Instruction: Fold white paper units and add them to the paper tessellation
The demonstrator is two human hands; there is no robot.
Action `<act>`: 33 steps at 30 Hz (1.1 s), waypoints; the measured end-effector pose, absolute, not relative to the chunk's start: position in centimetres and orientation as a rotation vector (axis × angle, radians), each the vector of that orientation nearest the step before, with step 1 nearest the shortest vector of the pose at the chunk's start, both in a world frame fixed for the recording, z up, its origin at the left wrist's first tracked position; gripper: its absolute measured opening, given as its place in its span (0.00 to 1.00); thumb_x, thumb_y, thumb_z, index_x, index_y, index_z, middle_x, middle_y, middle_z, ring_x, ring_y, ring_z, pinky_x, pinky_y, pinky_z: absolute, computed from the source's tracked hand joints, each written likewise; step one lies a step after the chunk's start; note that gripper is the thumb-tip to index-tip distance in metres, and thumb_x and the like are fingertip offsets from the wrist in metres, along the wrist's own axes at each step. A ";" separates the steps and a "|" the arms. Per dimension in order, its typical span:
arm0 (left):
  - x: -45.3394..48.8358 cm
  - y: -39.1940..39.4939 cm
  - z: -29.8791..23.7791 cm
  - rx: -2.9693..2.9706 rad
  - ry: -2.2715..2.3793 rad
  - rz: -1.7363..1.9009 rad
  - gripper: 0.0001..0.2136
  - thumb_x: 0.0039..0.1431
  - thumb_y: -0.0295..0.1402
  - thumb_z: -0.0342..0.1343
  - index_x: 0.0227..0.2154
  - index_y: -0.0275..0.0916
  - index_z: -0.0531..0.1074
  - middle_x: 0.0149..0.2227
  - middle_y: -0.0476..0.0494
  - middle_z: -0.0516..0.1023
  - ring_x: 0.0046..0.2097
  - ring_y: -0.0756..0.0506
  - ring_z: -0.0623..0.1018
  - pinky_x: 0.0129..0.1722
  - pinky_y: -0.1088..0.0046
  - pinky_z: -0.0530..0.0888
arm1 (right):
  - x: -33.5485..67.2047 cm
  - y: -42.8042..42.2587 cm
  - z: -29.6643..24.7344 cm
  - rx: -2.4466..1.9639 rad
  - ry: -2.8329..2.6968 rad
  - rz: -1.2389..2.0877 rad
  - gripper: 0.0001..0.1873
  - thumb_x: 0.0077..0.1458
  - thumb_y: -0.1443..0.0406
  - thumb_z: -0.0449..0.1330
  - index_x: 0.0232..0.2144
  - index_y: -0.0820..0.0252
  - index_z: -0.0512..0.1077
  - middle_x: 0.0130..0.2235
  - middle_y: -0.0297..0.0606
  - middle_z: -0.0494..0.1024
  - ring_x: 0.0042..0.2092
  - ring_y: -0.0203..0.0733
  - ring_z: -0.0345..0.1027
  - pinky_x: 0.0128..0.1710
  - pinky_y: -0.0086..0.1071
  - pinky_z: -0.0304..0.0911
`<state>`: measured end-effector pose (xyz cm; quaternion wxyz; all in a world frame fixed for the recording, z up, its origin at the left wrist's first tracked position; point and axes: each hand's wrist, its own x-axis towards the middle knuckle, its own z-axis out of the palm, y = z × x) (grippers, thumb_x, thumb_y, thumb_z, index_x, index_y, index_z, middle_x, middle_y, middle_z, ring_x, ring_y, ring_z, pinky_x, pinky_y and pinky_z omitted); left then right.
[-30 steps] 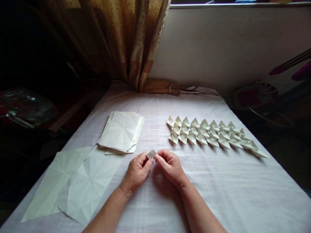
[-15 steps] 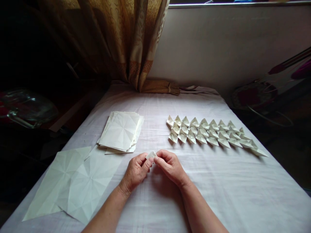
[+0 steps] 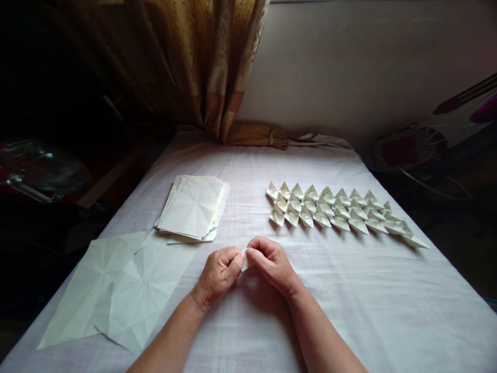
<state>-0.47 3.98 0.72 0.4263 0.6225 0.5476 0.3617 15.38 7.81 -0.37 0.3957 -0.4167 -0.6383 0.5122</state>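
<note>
My left hand and my right hand meet just above the white cloth, fingers pinched together on a small folded piece of white paper. Only a sliver of the piece shows between the fingertips. Behind my right hand lie several folded paper triangles, set out in two overlapping rows. A stack of creased paper squares sits behind my left hand.
Two larger creased sheets lie flat at the near left, close to the cloth's edge. A brown curtain hangs at the back, its tasselled hem on the cloth. Dark clutter flanks both sides, with glassware at the left.
The small folded piece has sunk deeper between my fingers, so less of it shows. Both hands have closed slightly tighter together; the view has tipped down a little.
</note>
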 end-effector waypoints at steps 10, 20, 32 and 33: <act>-0.5 4.1 0.7 1.557 1.326 0.900 0.16 0.60 0.41 0.49 0.20 0.39 0.64 0.20 0.51 0.63 0.25 0.50 0.64 0.27 0.76 0.62 | 15.5 8.0 -0.2 -1.016 -1.531 1.427 0.15 0.55 0.55 0.57 0.24 0.59 0.67 0.22 0.30 0.66 0.25 0.33 0.59 0.27 0.27 0.59; -0.6 3.9 0.5 1.632 1.274 0.869 0.17 0.63 0.40 0.45 0.19 0.39 0.59 0.22 0.51 0.60 0.27 0.50 0.63 0.29 0.75 0.62 | 15.4 7.7 -0.3 -0.975 -1.569 1.378 0.13 0.54 0.58 0.58 0.23 0.59 0.67 0.22 0.30 0.66 0.25 0.32 0.58 0.26 0.26 0.57; -0.8 4.0 0.1 1.503 1.412 0.971 0.19 0.64 0.42 0.43 0.19 0.39 0.62 0.19 0.51 0.66 0.22 0.50 0.68 0.26 0.76 0.66 | 15.7 8.0 -0.1 -1.007 -1.500 1.555 0.19 0.58 0.51 0.55 0.24 0.59 0.67 0.20 0.28 0.63 0.23 0.31 0.54 0.25 0.26 0.54; -0.8 4.0 0.2 1.491 1.415 0.980 0.19 0.64 0.42 0.43 0.19 0.39 0.62 0.18 0.51 0.66 0.22 0.51 0.68 0.25 0.76 0.66 | 15.7 8.0 0.0 -1.009 -1.517 1.559 0.19 0.57 0.52 0.56 0.24 0.59 0.66 0.20 0.28 0.64 0.23 0.31 0.54 0.25 0.26 0.54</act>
